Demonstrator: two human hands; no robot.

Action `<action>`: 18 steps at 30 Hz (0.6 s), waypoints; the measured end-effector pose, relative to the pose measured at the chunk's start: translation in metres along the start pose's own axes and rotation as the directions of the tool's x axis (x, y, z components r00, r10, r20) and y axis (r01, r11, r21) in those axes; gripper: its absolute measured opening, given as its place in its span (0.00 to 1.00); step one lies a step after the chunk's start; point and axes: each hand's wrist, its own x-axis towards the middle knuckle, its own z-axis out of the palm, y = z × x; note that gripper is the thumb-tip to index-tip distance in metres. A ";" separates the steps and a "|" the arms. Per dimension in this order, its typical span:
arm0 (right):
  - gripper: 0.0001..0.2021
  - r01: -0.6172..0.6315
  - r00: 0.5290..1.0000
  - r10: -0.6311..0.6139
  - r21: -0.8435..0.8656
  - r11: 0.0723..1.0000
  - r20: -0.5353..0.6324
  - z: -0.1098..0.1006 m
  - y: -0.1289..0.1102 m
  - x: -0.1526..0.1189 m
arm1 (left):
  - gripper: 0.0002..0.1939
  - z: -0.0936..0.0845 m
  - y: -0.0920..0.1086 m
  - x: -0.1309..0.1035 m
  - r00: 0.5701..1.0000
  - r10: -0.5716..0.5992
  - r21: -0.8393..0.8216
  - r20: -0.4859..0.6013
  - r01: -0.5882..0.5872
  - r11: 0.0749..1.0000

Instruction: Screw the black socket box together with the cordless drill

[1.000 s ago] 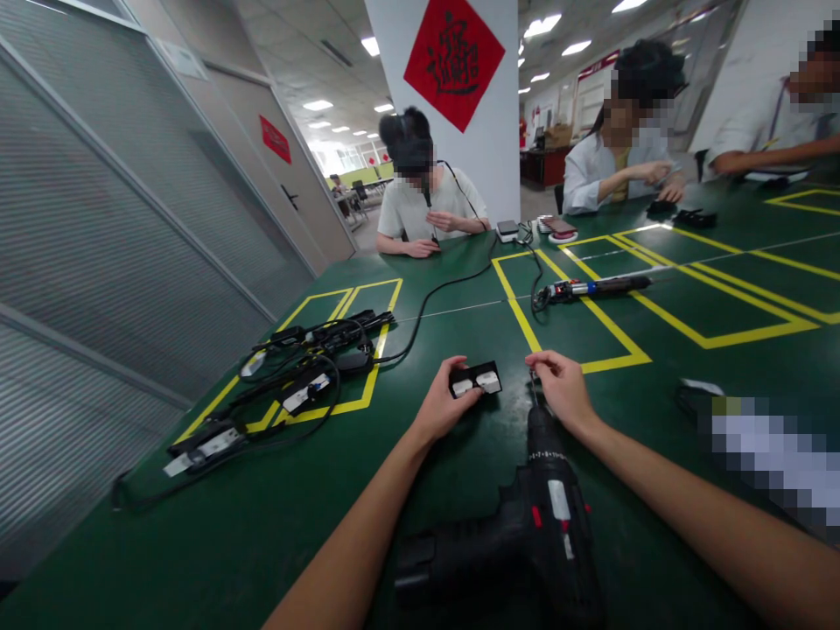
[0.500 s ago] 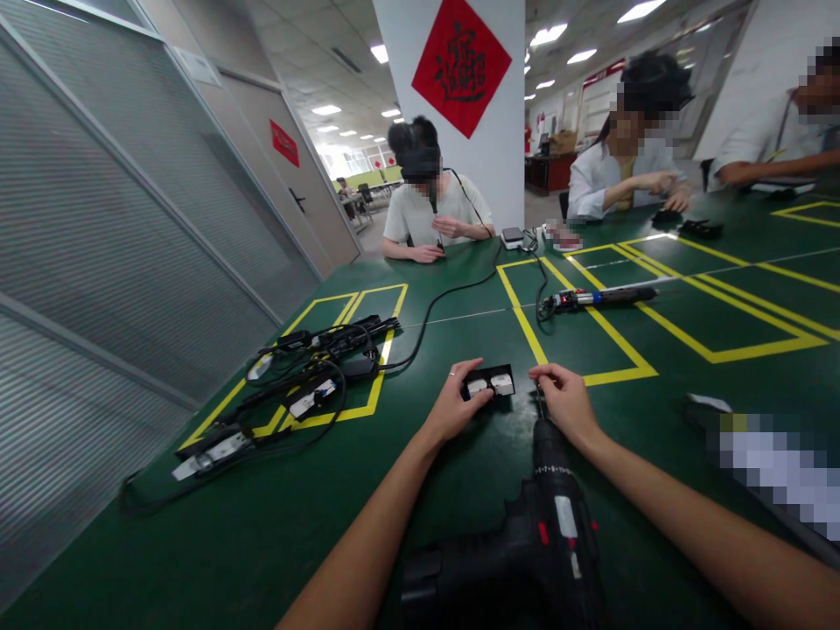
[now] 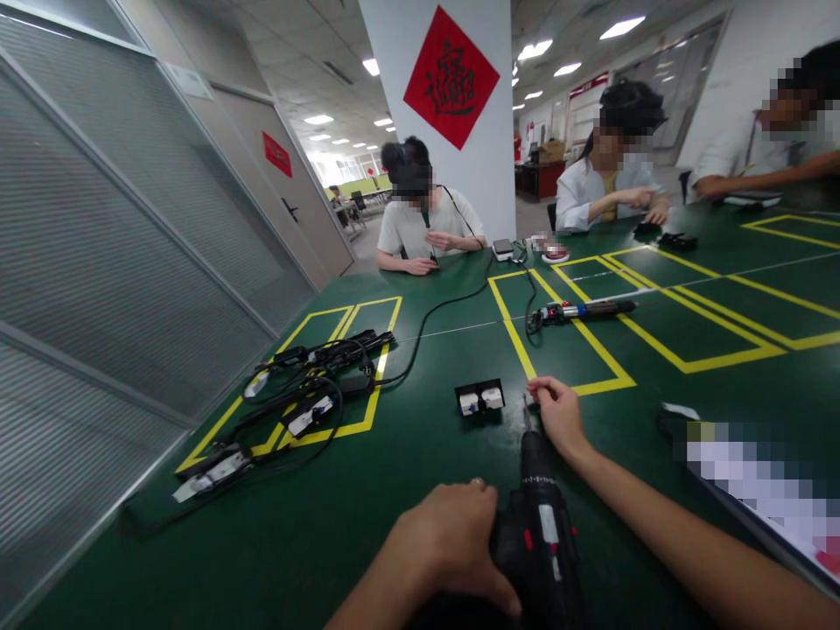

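A black cordless drill (image 3: 544, 525) lies on the table in front of me, its bit pointing away. My left hand (image 3: 446, 534) is curled round the drill's handle, which it mostly hides. Just beyond the bit (image 3: 526, 411), my right hand (image 3: 556, 411) has its fingers pinched together beside the tip. Whatever they hold, if anything, is too small to make out. To the left of the bit, a small black tray-like part (image 3: 479, 398) with two white pieces in it rests on the table, untouched.
Black devices with cables (image 3: 315, 385) lie at the left inside yellow tape. Farther off is an electric screwdriver-like tool (image 3: 584, 311) on a cable (image 3: 426, 319). A blurred flat object (image 3: 754, 499) lies at right. Several people sit across the green table (image 3: 249, 542).
My left hand has let go of the black part and come back to the drill's handle. My right hand stays by the bit tip. The view has shifted slightly.
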 end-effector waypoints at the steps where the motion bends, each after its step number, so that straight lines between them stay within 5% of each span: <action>1: 0.12 -0.009 1.000 0.009 0.004 1.000 -0.010 0.000 0.000 0.000 | 0.42 0.010 0.008 0.003 1.000 -0.004 0.020 0.018 0.003 1.000; 5: 0.13 -0.043 0.998 0.043 0.022 0.999 -0.035 -0.002 -0.005 0.000 | 0.35 0.037 0.026 0.012 0.997 -0.075 0.045 -0.033 0.076 0.996; 10: 0.13 -0.064 0.995 0.068 0.058 0.996 -0.072 -0.005 -0.013 -0.002 | 0.24 0.050 0.019 -0.003 0.981 -0.059 -0.060 -0.187 0.049 0.997; 18: 0.13 -0.028 0.992 0.050 0.180 0.983 -0.117 -0.005 -0.052 -0.017 | 0.27 0.064 0.017 -0.019 0.952 -0.102 -0.189 -0.288 0.048 0.981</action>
